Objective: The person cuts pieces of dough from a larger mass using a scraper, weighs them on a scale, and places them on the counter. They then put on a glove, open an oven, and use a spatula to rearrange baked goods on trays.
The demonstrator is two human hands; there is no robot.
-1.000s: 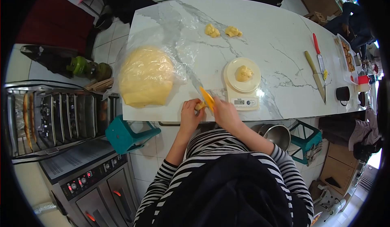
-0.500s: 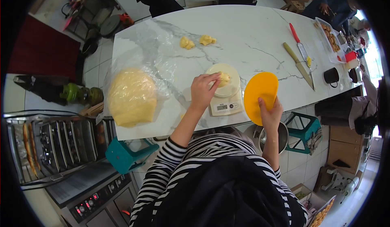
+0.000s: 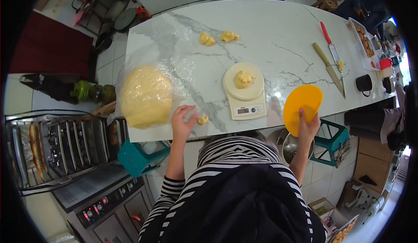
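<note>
My left hand (image 3: 183, 120) is empty, thumb and fingers apart, just left of a small scrap of dough (image 3: 203, 120) near the table's front edge. In my right hand (image 3: 308, 127) is a yellow dough scraper (image 3: 303, 106), held above the front edge. A lump of dough (image 3: 244, 79) rests on the round plate of a white kitchen scale (image 3: 248, 111); its display is too small to read surely. To the left lies a large mass of dough (image 3: 146, 96) partly covered by clear plastic wrap (image 3: 167, 47). Two dough pieces (image 3: 207, 39) (image 3: 229, 36) sit farther back.
On the marble table's (image 3: 270, 25) right side lie a knife (image 3: 328, 69) and a red-handled grater (image 3: 329, 43). Beyond them are a dark mug (image 3: 364, 84) and a plastic tray of food (image 3: 363, 40). Teal stools (image 3: 137, 156) stand below. A person (image 3: 368, 3) is at the far right.
My left hand has let go of the dough on the scale and moved left to the small scrap. The scraper has shifted right. A dark-clothed person at the back has left view.
</note>
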